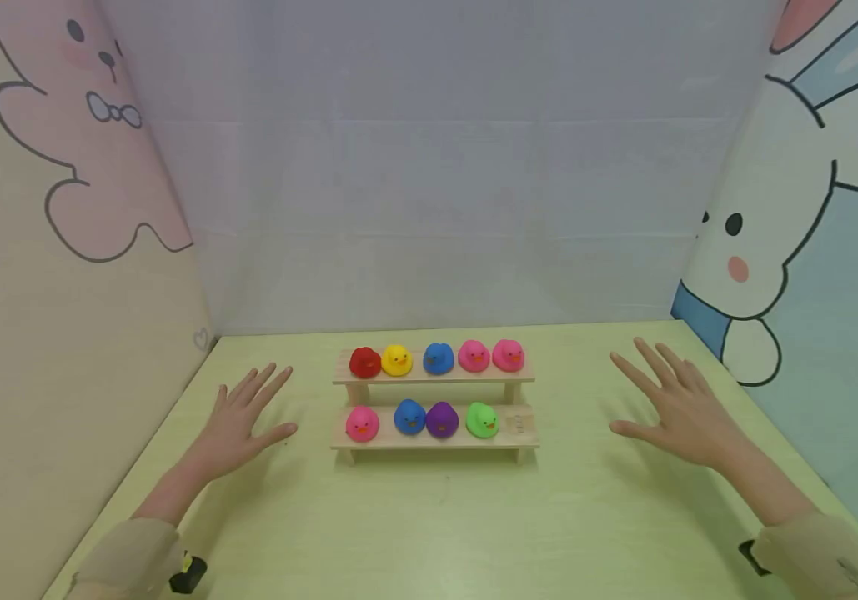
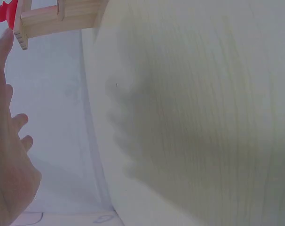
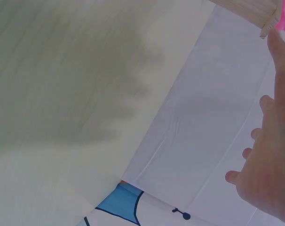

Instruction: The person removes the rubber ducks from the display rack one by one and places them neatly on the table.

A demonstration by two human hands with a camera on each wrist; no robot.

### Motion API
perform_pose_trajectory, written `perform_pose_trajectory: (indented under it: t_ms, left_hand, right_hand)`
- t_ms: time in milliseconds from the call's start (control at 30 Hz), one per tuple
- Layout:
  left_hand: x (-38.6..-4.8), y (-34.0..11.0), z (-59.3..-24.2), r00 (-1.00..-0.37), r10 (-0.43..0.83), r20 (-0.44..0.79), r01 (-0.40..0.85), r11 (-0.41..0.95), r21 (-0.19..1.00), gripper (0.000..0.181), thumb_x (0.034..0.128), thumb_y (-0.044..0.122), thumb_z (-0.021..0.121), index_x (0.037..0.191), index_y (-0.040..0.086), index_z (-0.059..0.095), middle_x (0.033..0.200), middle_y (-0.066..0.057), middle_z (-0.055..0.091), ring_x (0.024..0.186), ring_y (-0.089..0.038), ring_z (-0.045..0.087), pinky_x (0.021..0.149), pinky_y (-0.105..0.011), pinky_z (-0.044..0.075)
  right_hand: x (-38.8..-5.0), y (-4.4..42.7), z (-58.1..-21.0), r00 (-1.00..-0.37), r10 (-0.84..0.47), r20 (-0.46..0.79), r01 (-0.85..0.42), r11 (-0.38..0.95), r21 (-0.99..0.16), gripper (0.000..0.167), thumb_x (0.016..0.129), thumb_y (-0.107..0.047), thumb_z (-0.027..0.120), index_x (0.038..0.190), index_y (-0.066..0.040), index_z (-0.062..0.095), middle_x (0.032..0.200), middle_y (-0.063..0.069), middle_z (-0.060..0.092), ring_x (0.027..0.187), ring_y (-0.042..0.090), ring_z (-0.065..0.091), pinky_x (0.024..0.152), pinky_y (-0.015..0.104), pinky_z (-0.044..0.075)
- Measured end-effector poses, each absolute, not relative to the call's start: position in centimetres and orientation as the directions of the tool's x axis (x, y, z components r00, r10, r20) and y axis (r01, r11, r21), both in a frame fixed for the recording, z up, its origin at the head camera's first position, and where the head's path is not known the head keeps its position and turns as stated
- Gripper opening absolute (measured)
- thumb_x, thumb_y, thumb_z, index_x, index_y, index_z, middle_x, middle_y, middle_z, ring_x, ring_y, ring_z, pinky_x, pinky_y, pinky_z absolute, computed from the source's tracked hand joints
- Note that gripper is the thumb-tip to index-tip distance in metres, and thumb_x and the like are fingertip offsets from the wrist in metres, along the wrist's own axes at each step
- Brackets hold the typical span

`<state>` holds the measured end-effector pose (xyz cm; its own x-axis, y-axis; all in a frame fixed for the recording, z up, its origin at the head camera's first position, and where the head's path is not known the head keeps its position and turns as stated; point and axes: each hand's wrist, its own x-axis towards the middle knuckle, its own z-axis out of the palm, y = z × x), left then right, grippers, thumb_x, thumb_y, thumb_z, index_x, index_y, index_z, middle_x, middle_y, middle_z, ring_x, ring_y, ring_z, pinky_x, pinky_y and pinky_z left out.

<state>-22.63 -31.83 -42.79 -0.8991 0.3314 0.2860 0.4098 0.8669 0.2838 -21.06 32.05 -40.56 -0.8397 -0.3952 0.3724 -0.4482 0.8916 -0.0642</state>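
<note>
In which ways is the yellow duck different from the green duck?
The yellow duck stands on the upper shelf, the green duck on the lower shelf. The yellow duck is second from left in its row; the green duck is rightmost. Both are toy ducks.

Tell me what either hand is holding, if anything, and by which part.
Nothing is held: the left hand and the right hand are empty, one on each side of the wooden rack of toy ducks.
</note>
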Motion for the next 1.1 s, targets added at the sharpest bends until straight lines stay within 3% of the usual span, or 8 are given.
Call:
perform_pose_trajectory:
  t_ms: [400, 667, 867, 1100]
  left_hand:
    - [-22.6, -30.1, -44.0, -0.915, 0.317, 0.251, 0.403, 0.759, 0.511, 0.081, 0.0928, 0.037, 0.067, 0.159, 0.027, 0.021, 0.162, -0.019, 0.025, 0.146, -0.048, 0.025, 0.106, -0.077, 0.026]
    - [-22.5, -28.9, -44.9, -0.912, 0.325, 0.253, 0.411, 0.682, 0.606, 0.077, 0.0933, 0.032, 0.068, 0.157, 0.023, 0.025, 0.161, -0.015, 0.03, 0.147, -0.041, 0.029, 0.111, -0.07, 0.029]
    - [-22.5, -28.1, -45.8, -0.906, 0.353, 0.234, 0.409, 0.586, 0.7, 0.073, 0.0959, 0.024, 0.064, 0.157, 0.017, 0.025, 0.16, -0.017, 0.029, 0.14, -0.048, 0.038, 0.106, -0.067, 0.04]
    - [-22.6, -27.5, -47.0, -0.903, 0.389, 0.182, 0.356, 0.441, 0.824, 0.076, 0.0957, 0.017, 0.064, 0.157, 0.01, 0.02, 0.162, -0.024, 0.021, 0.137, -0.052, 0.041, 0.103, -0.058, 0.046]
  right_hand:
    - [-22.6, 29.4, -39.3, -0.827, -0.412, 0.381, -0.469, 0.881, -0.065, 0.096, 0.081, -0.059, 0.071, 0.158, -0.028, 0.023, 0.167, 0.014, 0.011, 0.148, 0.047, 0.019, 0.114, 0.072, 0.019]
    - [-23.5, 28.2, -38.7, -0.827, -0.408, 0.388, -0.471, 0.879, -0.08, 0.097, 0.079, -0.057, 0.074, 0.158, -0.028, 0.025, 0.166, 0.015, 0.015, 0.149, 0.043, 0.02, 0.113, 0.072, 0.021]
    - [-24.1, 27.1, -38.3, -0.811, -0.42, 0.407, -0.494, 0.864, -0.094, 0.096, 0.08, -0.055, 0.074, 0.158, -0.025, 0.025, 0.165, 0.015, 0.017, 0.149, 0.042, 0.02, 0.114, 0.07, 0.023]
    - [-24.6, 25.6, -37.8, -0.802, -0.435, 0.409, -0.524, 0.841, -0.133, 0.094, 0.083, -0.05, 0.073, 0.158, -0.024, 0.024, 0.165, 0.017, 0.019, 0.143, 0.047, 0.031, 0.111, 0.067, 0.031]
